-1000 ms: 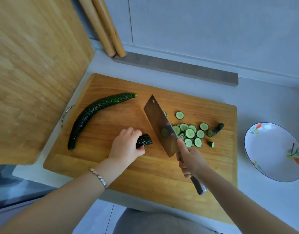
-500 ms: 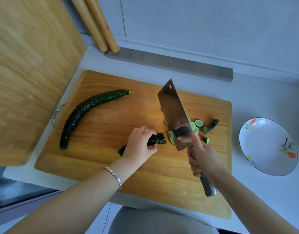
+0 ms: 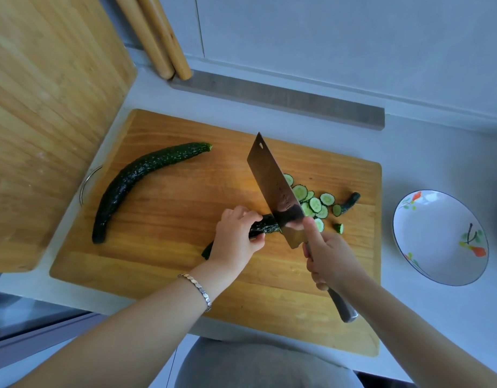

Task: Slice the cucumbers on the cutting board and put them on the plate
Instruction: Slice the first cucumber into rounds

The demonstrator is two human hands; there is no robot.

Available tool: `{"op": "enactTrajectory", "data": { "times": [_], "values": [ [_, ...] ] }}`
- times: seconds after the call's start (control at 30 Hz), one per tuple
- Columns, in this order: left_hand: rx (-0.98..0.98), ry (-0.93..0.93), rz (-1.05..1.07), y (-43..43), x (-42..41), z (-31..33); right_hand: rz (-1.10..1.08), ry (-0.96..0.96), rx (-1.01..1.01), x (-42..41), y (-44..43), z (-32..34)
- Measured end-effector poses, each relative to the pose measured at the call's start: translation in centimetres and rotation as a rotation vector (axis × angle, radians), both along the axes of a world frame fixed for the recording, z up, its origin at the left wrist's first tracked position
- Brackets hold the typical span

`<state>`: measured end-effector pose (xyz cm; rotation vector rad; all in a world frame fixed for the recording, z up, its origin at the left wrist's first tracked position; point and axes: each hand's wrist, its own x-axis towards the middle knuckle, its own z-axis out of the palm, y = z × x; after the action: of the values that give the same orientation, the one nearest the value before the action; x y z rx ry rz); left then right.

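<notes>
**A:** How are the grips set?

**B:** The left grip [image 3: 236, 239] is curled over the part-cut cucumber [image 3: 265, 226]. The cucumber is pinned near the middle of the cutting board [image 3: 185, 225]. The right grip [image 3: 331, 259] is closed round the handle of the cleaver [image 3: 272, 189], with the forefinger laid along the blade's flank. The blade is set at the cucumber's cut end, just beside the left fingertips.

**A:** How is the cucumber expected to handle?

**B:** It is judged light, firm and stiff. Some purchase should be given by the bumpy skin. Being round, it may roll under the blade, and the cut face is likely slick. It is best held from above, back from the cut end, with the fingertips tucked away from the edge.

**A:** And farther out?

**B:** The slices [image 3: 316, 204] are heaped on the cutting board's right half, beyond the blade, with a stem end [image 3: 351, 201] past them. Thin and probably wet, they may cling, so they are better scooped on the flat of the cleaver than pinched singly. A whole cucumber [image 3: 138, 180] lies untouched on the cutting board's left half. The plate [image 3: 432, 225] stands on the worktop [image 3: 423, 152], off the cutting board's right edge.
</notes>
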<state>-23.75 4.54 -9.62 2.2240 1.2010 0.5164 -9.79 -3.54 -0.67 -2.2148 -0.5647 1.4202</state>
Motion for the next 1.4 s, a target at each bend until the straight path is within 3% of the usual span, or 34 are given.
{"op": "enactTrajectory", "data": {
  "times": [0.7, 0.93, 1.4],
  "values": [
    [0.026, -0.008, -0.015, -0.2, 0.0, 0.0, 0.152, -0.16, 0.029, -1.1, 0.5, -3.3],
    [0.017, -0.028, -0.017, -0.2, -0.2, -0.1, -0.064, 0.093, 0.035, 0.2, 0.3, -2.4],
    [0.024, -0.025, -0.009, -0.1, 0.0, -0.1, 0.05, 0.022, 0.045, 0.0, -0.5, -0.6]
  ]
}}
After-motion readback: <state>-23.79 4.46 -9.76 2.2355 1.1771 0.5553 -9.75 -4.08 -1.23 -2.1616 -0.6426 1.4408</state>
